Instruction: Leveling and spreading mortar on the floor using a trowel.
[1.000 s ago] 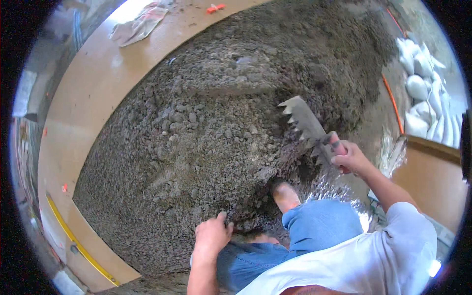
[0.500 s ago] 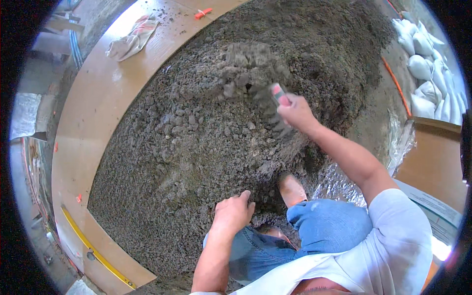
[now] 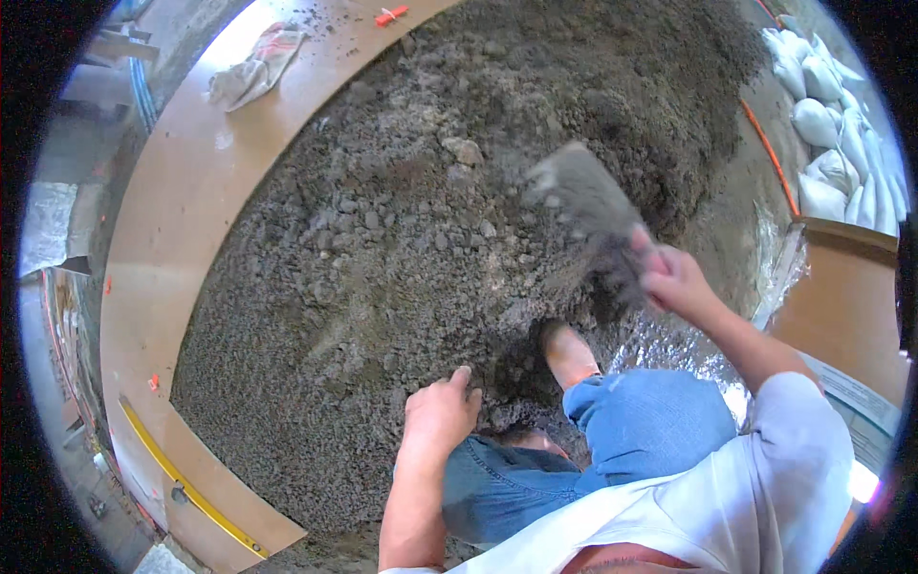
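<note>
My right hand (image 3: 677, 280) grips the reddish handle of a trowel (image 3: 595, 187), whose flat grey blade is smeared by motion. The blade points up and left over a broad bed of grey, crumbly concrete mix (image 3: 382, 287). My left hand (image 3: 442, 413) is by my left knee, seen from the back. Its fingers are curled in, the thumb sticks out, and nothing shows in it. A paler lump (image 3: 463, 150) lies on the mix beyond the trowel.
A tan board (image 3: 158, 258) borders the mix on the left. It carries a yellow level (image 3: 186, 488), a whitish cloth sack (image 3: 258, 69) and an orange clip (image 3: 391, 16). White filled bags (image 3: 822, 124) stack at the far right. My bare foot (image 3: 569, 354) stands in the mix.
My right hand has swung right and nearer to me with the trowel, showing more of its blade. The pale heap at the far middle is broken down. My left hand has shifted slightly.
</note>
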`<state>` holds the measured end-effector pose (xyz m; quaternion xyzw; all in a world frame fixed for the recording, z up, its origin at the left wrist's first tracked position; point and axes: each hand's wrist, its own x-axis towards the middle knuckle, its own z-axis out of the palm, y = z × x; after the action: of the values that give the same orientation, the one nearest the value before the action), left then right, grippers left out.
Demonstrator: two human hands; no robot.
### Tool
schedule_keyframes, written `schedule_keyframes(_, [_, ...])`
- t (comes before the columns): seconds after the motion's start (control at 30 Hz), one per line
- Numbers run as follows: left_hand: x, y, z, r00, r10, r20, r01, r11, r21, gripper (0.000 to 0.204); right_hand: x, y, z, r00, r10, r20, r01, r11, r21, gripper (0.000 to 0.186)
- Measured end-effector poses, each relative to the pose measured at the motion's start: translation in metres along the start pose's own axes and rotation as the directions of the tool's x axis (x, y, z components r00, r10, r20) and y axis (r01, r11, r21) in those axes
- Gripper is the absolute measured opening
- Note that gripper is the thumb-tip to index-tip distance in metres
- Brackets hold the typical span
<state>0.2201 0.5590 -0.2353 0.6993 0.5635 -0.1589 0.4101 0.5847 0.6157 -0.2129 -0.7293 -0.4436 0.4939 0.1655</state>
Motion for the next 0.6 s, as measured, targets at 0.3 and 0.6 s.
schedule_keyframes(0.3, [0.011,0.039,-0.012,0.997,0.070,-0.036,-0.069,0.998,0.013,0.043,0.118,-0.019,0.016,1.000,0.008,-0.017,-0.008,0.999,-0.032,0.041])
schedule_keyframes(0.6, [0.011,0.038,-0.010,0.999,0.021,0.026,-0.021,0.999,0.026,0.043,0.143,-0.025,0.030,0.994,-0.105,0.003,0.099,0.946,0.309,0.013])
